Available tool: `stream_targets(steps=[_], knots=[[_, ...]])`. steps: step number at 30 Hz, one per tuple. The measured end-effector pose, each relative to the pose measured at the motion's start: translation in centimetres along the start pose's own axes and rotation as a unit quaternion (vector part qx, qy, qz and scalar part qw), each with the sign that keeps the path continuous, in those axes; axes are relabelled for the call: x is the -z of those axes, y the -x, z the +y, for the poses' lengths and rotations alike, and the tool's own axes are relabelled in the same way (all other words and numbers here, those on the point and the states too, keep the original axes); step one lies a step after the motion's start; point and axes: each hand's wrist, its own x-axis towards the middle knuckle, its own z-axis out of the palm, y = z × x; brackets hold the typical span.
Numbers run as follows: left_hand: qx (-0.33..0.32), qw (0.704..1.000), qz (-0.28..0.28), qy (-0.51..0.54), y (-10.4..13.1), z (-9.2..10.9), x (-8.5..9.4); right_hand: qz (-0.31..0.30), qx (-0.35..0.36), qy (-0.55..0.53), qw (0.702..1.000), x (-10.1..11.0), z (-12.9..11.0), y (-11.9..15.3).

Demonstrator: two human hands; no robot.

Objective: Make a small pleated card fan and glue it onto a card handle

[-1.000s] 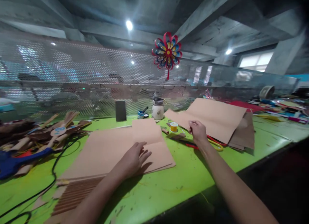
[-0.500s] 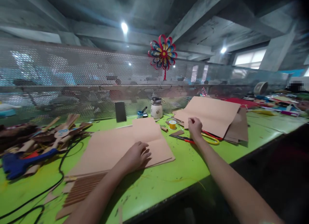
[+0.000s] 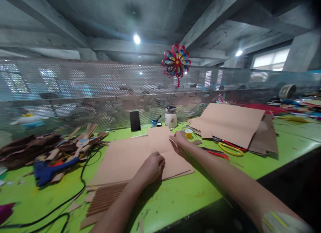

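On my feed the work looked partway, w/ sheets laid out but nothing finished that I could see. A brown paper stack (image 3: 122,159) lay flat on the green table (image 3: 170,204), right in front, its lower edges roughly lined up, and a smaller brown piece (image 3: 158,136) sat over its far right part, lying flat. The L hand (image 3: 153,165) rested on the stack's near side, fingers curled under; couldn't tell if they pinched anything. The R hand (image 3: 179,139) was at the smaller piece's right edge, fingertips touching it or nearly, but its own wrist and palm hid the grip, so I can't say if it was grasping or just pressing. Ridged brown strips (image 3: 106,199) stuck out below the stack, apparently done already. Over on the right, the big brown sheets (image 3: 233,122) lay bent and unworked, AFAICT the part left over. Yellow-and-red-handled scissors (image 3: 230,148) and a red-handled tool (image 3: 217,154) lay near those, untouched by either hand; a yellow spool (image 3: 188,134) stood just past the R hand, also unused. No glue or tie showed on the smaller piece, so any joining looked not yet done.
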Motion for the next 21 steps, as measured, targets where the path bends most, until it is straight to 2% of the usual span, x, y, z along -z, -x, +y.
stream_targets(steps=[3, 8, 15, 18, 21], knots=[[-0.002, 1.000, 0.001, 0.002, 0.1, 0.0, -0.1, 0.006, -0.032, 0.003, 0.999, -0.8, -0.1, 0.4], [-0.004, 1.000, -0.001, 0.016, 0.0, -0.2, -0.3, -0.002, -0.071, -0.009, 0.997, -0.7, 0.6, 0.9], [0.001, 0.999, 0.022, 0.045, -0.1, -0.1, -0.4, -0.025, -0.063, -0.156, 0.985, -0.9, 2.5, 1.7], [0.033, 0.993, 0.086, 0.079, -0.3, -0.4, 0.0, 0.000, -0.028, -0.235, 0.971, 0.1, 3.0, 1.7], [0.085, 0.970, 0.194, 0.117, -0.5, -1.6, 1.1, 0.059, 0.009, -0.304, 0.951, 2.0, 3.2, 1.4]])
